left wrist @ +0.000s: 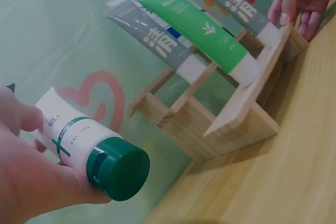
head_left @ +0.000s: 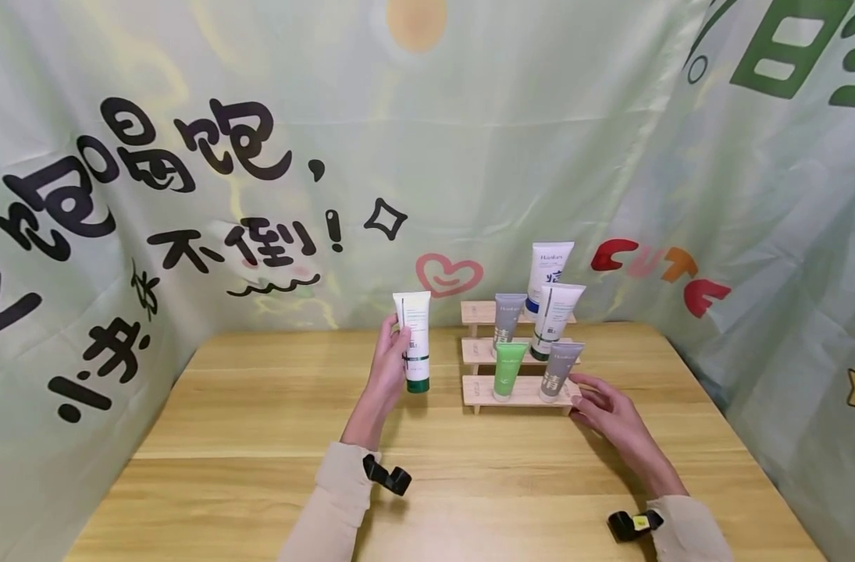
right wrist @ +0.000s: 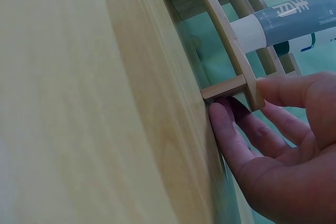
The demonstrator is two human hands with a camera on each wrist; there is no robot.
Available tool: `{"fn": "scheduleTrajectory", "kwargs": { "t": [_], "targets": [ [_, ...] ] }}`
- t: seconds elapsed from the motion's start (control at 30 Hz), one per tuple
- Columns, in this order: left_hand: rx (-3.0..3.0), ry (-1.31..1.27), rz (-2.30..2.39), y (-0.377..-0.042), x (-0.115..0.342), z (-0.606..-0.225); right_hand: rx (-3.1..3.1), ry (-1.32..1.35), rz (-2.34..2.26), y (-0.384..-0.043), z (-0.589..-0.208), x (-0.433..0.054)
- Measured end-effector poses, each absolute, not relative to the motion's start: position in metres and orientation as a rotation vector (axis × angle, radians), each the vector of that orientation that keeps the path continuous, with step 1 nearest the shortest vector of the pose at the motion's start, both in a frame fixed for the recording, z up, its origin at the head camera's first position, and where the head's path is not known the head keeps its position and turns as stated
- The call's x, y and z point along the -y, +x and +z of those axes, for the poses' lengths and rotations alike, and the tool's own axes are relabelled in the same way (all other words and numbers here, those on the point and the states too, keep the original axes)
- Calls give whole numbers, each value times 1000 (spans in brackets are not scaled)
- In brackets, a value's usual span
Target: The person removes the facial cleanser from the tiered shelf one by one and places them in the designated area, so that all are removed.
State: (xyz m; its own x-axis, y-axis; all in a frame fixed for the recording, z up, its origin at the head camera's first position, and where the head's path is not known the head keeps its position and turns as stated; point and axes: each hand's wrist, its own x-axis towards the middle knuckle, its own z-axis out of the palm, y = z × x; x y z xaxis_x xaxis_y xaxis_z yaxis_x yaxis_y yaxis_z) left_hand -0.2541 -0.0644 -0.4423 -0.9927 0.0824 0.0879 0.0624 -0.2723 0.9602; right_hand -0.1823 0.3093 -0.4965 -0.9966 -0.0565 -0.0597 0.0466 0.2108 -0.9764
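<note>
My left hand (head_left: 385,363) grips a white squeeze tube (head_left: 417,332) with a dark green cap, held upright, cap down, left of a three-step wooden display rack (head_left: 478,390). In the left wrist view the tube's green cap (left wrist: 123,169) points toward the rack. My right hand (head_left: 613,410) holds the right end of the rack's lowest step; in the right wrist view its fingers and thumb pinch the shelf end (right wrist: 253,90). A green tube (head_left: 509,368) and a grey tube (head_left: 561,371) stand on that step.
On the middle step stand another grey tube (head_left: 507,320) and a white tube with a green cap (head_left: 557,316). A white tube with a blue cap (head_left: 548,265) is on the top step. Behind the wooden table (head_left: 272,390) hangs a printed curtain (head_left: 357,117).
</note>
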Motion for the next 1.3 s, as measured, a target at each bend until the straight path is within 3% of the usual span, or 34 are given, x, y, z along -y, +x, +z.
{"fn": "scheduleTrajectory", "kwargs": {
  "t": [0.33,0.7,1.3],
  "targets": [
    [-1989,133,2405,-253,70,-462,-2380,-5,-1929,-183,-496,-308],
    [-2091,-162,2462,-264,69,-491,-2394,9,-1888,-183,-495,-310],
    [-2626,-153,2020,-272,54,-508,-2387,23,-1898,-185,-496,-309]
  ]
}}
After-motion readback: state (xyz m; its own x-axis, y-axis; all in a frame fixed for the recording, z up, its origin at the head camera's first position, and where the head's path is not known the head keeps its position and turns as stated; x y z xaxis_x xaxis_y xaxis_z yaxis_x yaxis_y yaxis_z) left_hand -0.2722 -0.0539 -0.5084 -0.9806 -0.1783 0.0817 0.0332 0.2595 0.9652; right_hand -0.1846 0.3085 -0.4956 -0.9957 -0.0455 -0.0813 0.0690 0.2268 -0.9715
